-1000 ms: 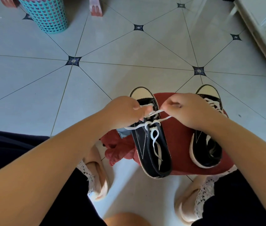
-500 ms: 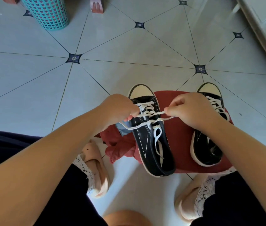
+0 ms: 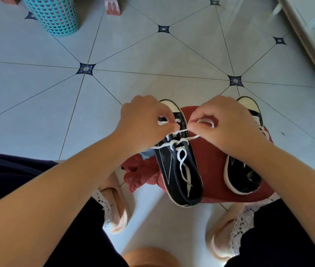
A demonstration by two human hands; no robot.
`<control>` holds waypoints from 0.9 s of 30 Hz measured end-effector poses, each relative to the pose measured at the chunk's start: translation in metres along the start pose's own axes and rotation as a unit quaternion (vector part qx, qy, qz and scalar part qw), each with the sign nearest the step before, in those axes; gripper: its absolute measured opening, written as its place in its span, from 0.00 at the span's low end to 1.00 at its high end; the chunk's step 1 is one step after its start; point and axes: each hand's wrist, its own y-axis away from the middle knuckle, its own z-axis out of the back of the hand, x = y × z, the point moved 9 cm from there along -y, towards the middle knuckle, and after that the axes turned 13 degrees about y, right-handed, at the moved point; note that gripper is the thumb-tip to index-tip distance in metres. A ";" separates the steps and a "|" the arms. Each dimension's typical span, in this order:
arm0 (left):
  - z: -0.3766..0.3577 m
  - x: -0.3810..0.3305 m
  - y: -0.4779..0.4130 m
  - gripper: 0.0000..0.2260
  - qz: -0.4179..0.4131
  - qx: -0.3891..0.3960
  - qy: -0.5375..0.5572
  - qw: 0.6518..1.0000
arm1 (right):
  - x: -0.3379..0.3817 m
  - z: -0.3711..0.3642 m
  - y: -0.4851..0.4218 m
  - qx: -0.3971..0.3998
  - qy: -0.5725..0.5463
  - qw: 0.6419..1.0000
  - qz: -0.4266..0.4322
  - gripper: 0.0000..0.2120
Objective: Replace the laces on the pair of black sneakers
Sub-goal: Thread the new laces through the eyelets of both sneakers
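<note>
Two black sneakers with cream toe caps lie on a red cloth [image 3: 212,170] on the tiled floor. The left sneaker [image 3: 179,170] carries a white lace [image 3: 181,160] crossed over its eyelets, with a loose loop trailing into the shoe's opening. My left hand [image 3: 145,120] pinches one strand of that lace above the sneaker's toe end. My right hand [image 3: 224,122] pinches another strand, and part of the lace curls inside its fingers. The right sneaker [image 3: 245,174] is laced in white and is partly hidden under my right forearm.
A teal mesh basket [image 3: 52,14] stands at the far left, with a pinkish furniture leg [image 3: 112,6] beside it. A white frame edge [image 3: 311,45] runs along the far right. My slippered feet [image 3: 116,207] rest either side of the cloth.
Both hands have moved up toward the left sneaker's toe end, drawing the lace strands taut across the eyelets. The shoes have stayed where they were.
</note>
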 end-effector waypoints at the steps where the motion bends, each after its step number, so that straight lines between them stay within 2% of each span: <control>1: -0.007 -0.004 0.002 0.08 -0.007 0.033 -0.015 0.999 | 0.004 -0.009 0.001 0.032 0.020 0.999 0.011 0.10; 4: -0.028 -0.003 0.008 0.06 0.008 0.107 -0.029 0.994 | 0.007 -0.029 0.007 0.082 0.069 0.994 0.009 0.13; 6: -0.033 -0.003 0.009 0.05 0.019 0.125 -0.019 0.992 | 0.010 -0.030 0.007 0.072 0.086 0.994 0.017 0.10; 9: -0.036 0.001 0.008 0.09 0.043 0.153 -0.019 0.987 | 0.012 -0.028 0.006 0.062 0.110 0.992 0.029 0.09; 11: -0.036 0.004 0.007 0.13 0.056 0.154 -0.026 0.986 | 0.006 -0.028 0.007 0.065 0.092 0.994 0.011 0.07; 13: -0.033 0.010 0.008 0.11 0.067 0.144 -0.038 0.987 | -0.004 -0.026 0.007 0.074 0.073 0.994 -0.016 0.05; 17: -0.023 0.022 0.009 0.12 0.083 0.130 -0.007 0.988 | -0.020 -0.029 0.012 0.137 0.047 0.989 -0.038 0.08; 20: -0.022 0.019 0.010 0.07 0.070 0.130 0.012 0.989 | -0.020 -0.033 0.015 0.163 0.045 0.985 -0.023 0.11; 21: -0.023 0.014 0.010 0.05 0.061 0.129 0.027 0.989 | -0.016 -0.032 0.014 0.154 0.040 0.987 -0.019 0.10; 23: -0.025 0.005 0.010 0.07 0.047 0.129 0.047 0.989 | -0.005 -0.030 0.012 0.130 0.021 0.991 -0.008 0.02; 26: -0.033 -0.005 0.009 0.07 0.008 0.137 -0.013 0.990 | 0.006 -0.029 0.010 0.088 0.056 0.995 0.008 0.12; 27: -0.035 -0.006 0.008 0.06 -0.002 0.133 -0.032 0.991 | 0.011 -0.027 0.010 0.067 0.077 0.995 0.021 0.09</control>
